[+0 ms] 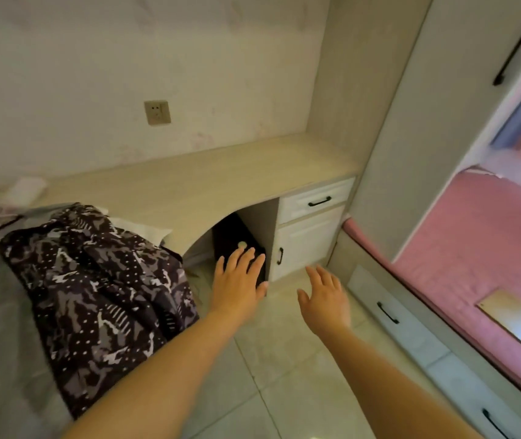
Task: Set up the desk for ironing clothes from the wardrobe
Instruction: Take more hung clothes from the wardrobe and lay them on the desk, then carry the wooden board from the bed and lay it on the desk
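Observation:
A pale wooden desk [208, 182] runs along the wall, its top bare in the middle. A dark patterned garment [100, 289] lies bunched on a grey surface at the lower left. My left hand [238, 278] reaches forward with straight fingers, in front of a black box [230, 239] under the desk. My right hand [324, 297] is stretched out beside it, fingers spread, holding nothing. The wardrobe [442, 122] stands open at the right, with pink fabric [480, 236] inside.
A wall socket [157, 112] sits above the desk. White drawers and a small cupboard door [306, 242] fill the desk's right end. Papers and a white cloth [24, 190] lie at the desk's left end. Low wardrobe drawers [395, 315] line the tiled floor.

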